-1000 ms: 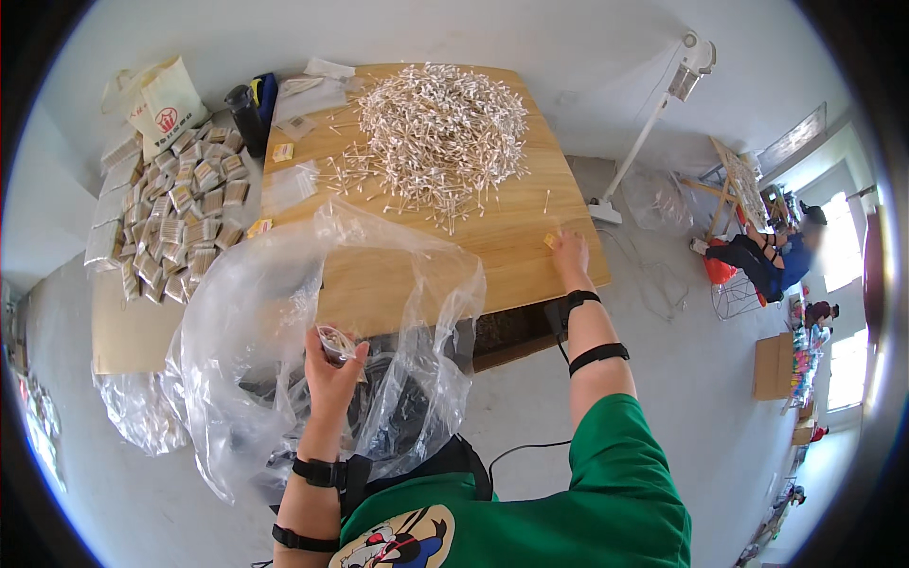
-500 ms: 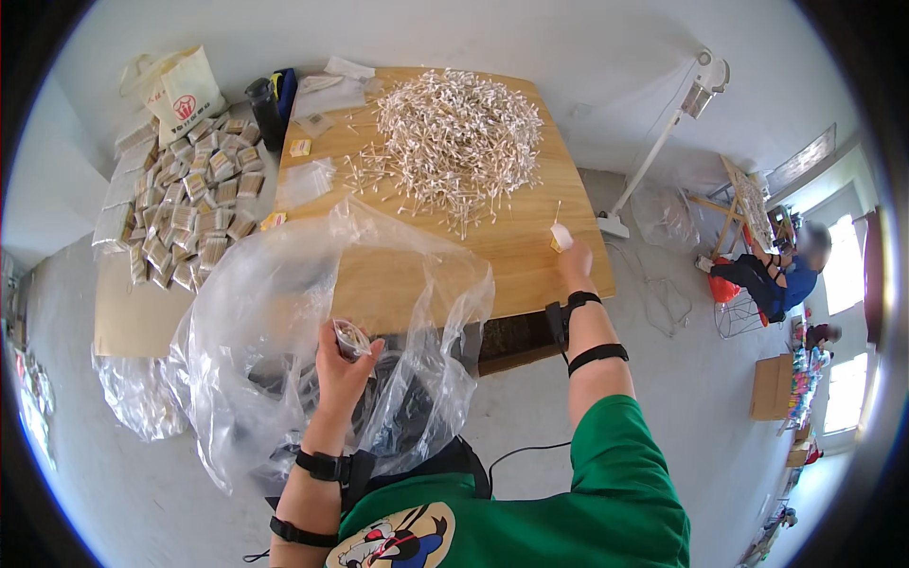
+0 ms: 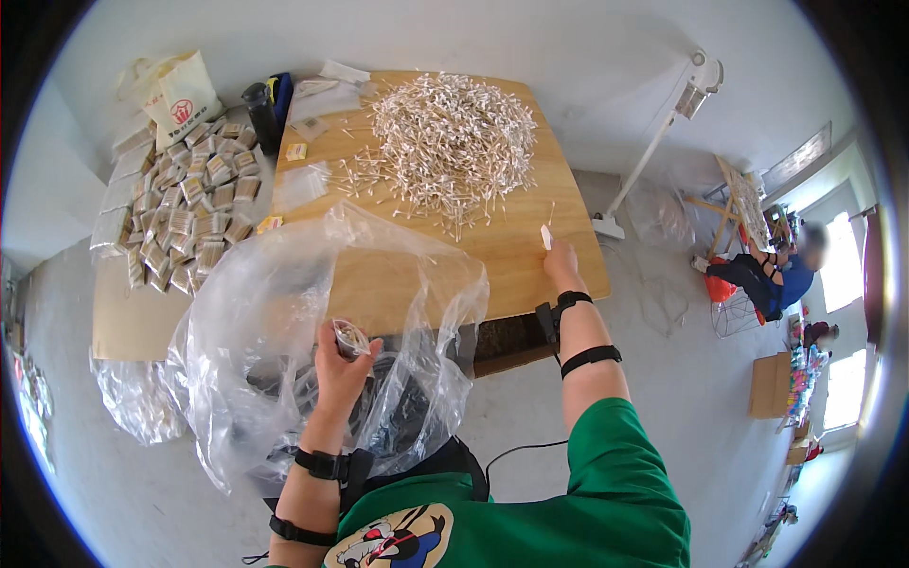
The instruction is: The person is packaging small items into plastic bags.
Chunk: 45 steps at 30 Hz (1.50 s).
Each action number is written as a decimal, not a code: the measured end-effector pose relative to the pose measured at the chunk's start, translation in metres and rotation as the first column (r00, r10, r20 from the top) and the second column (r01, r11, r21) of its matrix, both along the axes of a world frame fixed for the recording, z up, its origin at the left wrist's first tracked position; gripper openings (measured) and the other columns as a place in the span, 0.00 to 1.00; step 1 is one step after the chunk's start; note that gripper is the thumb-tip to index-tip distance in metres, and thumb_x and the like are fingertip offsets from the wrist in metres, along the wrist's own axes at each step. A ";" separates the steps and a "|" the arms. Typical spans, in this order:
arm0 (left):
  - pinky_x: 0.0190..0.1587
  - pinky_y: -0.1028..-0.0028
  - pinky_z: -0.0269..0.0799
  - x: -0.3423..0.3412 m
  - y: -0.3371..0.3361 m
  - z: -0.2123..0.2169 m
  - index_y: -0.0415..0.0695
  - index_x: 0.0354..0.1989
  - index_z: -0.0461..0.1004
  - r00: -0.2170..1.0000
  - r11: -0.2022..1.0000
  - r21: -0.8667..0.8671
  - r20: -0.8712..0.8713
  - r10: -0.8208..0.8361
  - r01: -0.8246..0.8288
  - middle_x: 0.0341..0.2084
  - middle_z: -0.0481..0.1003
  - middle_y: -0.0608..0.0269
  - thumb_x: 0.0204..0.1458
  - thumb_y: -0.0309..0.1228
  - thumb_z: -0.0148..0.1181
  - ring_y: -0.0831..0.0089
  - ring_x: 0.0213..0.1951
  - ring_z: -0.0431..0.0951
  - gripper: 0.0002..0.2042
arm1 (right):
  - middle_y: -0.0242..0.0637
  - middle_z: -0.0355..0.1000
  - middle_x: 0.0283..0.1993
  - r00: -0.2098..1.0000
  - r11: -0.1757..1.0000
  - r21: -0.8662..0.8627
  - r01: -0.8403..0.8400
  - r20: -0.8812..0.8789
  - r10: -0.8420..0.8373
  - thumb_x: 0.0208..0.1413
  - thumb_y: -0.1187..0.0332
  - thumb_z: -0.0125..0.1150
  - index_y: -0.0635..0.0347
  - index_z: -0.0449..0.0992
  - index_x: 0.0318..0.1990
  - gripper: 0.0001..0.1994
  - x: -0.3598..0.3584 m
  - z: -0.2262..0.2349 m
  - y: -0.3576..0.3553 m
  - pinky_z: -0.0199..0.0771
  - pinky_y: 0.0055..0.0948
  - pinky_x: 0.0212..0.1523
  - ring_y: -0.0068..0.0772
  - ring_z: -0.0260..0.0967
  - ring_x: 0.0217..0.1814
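My left hand (image 3: 339,377) is closed around a small clear plastic bag (image 3: 351,338) with cotton swabs in it, their ends toward the bag's mouth. Out over the table's right side, my right hand (image 3: 562,265) pinches a small white card (image 3: 546,238). Just beyond that card lies a single cotton swab (image 3: 552,212). A large heap of loose cotton swabs (image 3: 454,142) covers the far middle of the wooden table (image 3: 530,275). Between my left hand and the table spreads a big clear plastic sheet or bag (image 3: 256,312), hanging over the near edge.
Many filled swab packs (image 3: 194,189) are piled at the left, before a cream tote bag (image 3: 180,95) and a dark bottle (image 3: 262,118). Flat clear bags (image 3: 303,185) and a yellow-white card stack (image 3: 296,151) lie on the table. A white lamp stand (image 3: 644,166) stands right; a person (image 3: 795,275) sits beyond.
My right hand has shifted slightly left with the card, which now shows narrower and more upright. The left hand keeps its hold on the bag. The whole view has moved a little.
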<state>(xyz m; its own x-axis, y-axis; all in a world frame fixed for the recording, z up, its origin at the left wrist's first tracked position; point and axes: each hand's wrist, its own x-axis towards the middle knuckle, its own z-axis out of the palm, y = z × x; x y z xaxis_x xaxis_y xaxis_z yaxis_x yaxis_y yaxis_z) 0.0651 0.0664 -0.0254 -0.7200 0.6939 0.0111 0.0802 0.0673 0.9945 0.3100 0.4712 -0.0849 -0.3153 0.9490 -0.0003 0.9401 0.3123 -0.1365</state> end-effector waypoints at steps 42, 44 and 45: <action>0.32 0.70 0.69 0.009 -0.006 0.003 0.40 0.42 0.65 0.987 0.999 -0.037 -0.158 0.013 -0.019 0.28 0.71 0.56 0.38 0.31 0.74 0.64 0.28 0.71 0.25 | 0.30 0.68 0.27 0.260 0.555 -0.553 -0.621 -0.814 -0.520 0.58 0.68 0.57 0.62 0.71 0.35 0.07 -0.046 0.091 -0.105 0.65 0.24 0.24 0.21 0.65 0.24; 0.34 0.67 0.69 0.012 -0.001 0.017 0.39 0.42 0.66 0.984 0.997 -0.074 -0.179 -0.005 -0.008 0.28 0.71 0.55 0.37 0.33 0.74 0.61 0.30 0.72 0.26 | 0.30 0.69 0.27 0.383 0.526 -0.540 -0.657 -0.840 -0.384 0.58 0.68 0.57 0.62 0.71 0.35 0.06 -0.064 0.138 -0.150 0.65 0.23 0.25 0.21 0.64 0.24; 0.35 0.65 0.69 0.012 0.003 0.023 0.39 0.43 0.66 0.977 0.996 -0.093 -0.210 -0.038 0.019 0.29 0.72 0.54 0.37 0.34 0.74 0.58 0.32 0.72 0.26 | 0.30 0.69 0.27 0.470 0.509 -0.512 -0.692 -0.855 -0.222 0.58 0.69 0.57 0.62 0.71 0.35 0.06 -0.075 0.158 -0.170 0.64 0.23 0.26 0.21 0.64 0.24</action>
